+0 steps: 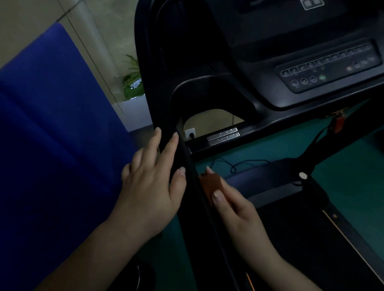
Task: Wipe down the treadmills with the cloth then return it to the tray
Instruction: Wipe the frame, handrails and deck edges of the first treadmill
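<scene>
Treadmill [267, 87]: black, dim light; console with button panel [328, 68] at upper right; left handrail [186, 154] running diagonally down the middle; two silver pulse-sensor strips [223, 136] on the crossbar; running deck [315, 236] at lower right on a green floor [352, 171].
Left hand [153, 185]: fingers straight and spread, fingertips touching the outer side of the handrail; holds nothing.
Right hand [232, 205]: thumb and fingers pinching a small folded orange-brown cloth [211, 184] against the inner side of the handrail, just beside the left hand.
Blue padded surface [49, 126]: fills the left; item type cannot be told.
Potted green plant [133, 80]: beyond the treadmill frame, by the pale wall.
Wall socket [190, 132]: seen through the console opening, with a plug in it.
</scene>
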`<control>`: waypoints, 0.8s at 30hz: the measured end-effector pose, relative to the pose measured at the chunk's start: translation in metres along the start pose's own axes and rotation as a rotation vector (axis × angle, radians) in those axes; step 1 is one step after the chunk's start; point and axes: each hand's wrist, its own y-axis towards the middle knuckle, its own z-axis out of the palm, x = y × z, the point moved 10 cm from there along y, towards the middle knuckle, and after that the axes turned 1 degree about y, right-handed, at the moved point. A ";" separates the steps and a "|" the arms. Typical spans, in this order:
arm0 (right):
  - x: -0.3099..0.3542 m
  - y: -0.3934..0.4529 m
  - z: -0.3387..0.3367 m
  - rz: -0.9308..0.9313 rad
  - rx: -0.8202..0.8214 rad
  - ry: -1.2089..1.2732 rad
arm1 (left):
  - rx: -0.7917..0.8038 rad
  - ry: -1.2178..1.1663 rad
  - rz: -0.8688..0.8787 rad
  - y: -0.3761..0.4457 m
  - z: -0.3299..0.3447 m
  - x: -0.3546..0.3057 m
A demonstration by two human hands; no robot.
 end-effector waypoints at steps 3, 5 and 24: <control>-0.004 0.038 0.003 -0.006 0.011 -0.144 | 0.006 -0.003 0.002 0.008 0.001 -0.004; -0.002 0.062 0.002 -0.015 -0.021 -0.260 | -0.006 0.033 0.021 0.016 -0.002 -0.005; 0.020 0.094 -0.018 -0.171 -0.407 -1.288 | -0.018 0.015 0.100 0.043 -0.002 -0.001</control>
